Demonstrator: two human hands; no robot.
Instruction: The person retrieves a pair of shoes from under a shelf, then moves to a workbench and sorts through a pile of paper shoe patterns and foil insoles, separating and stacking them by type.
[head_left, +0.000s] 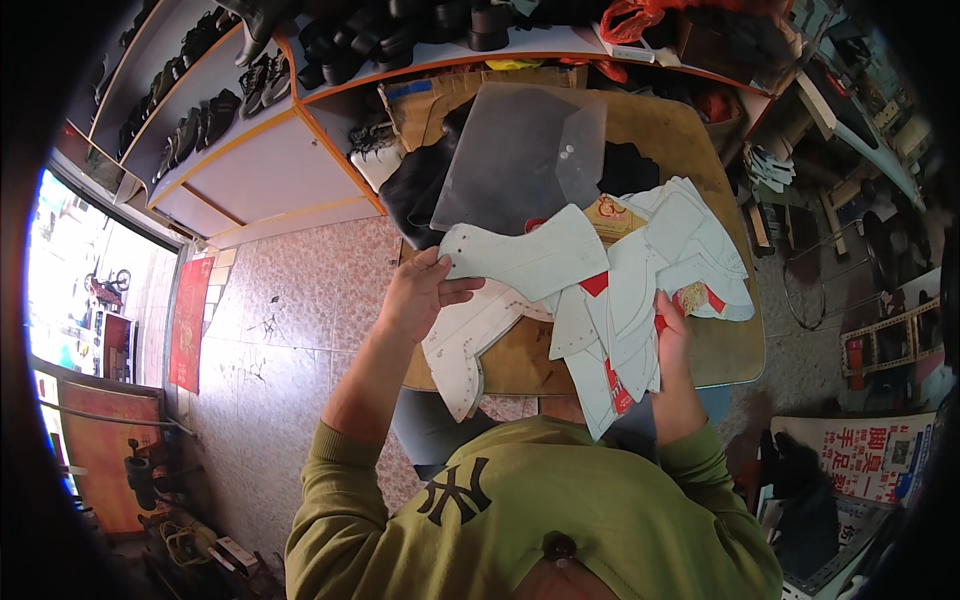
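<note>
My left hand (427, 289) grips the left end of a pale card pattern piece (525, 251) between thumb and fingers, with small holes near that end. My right hand (673, 334) holds a fanned bundle of white pattern pieces (630, 300), some with red printed backs, at its right edge. Below the left piece, another curved white pattern (459, 334) lies over the table's near left edge. More white patterns (705, 247) spread out at the right of the table. Behind them a translucent plastic document folder (517, 157) rests on black material (420, 184).
The wooden table (720, 345) stands before me. Shelves with shoes (199, 124) are at the back left, and a cardboard box (442, 90) is behind the table. A metal-framed stool (821, 277) stands on the right. Tools (146, 476) lie at the lower left.
</note>
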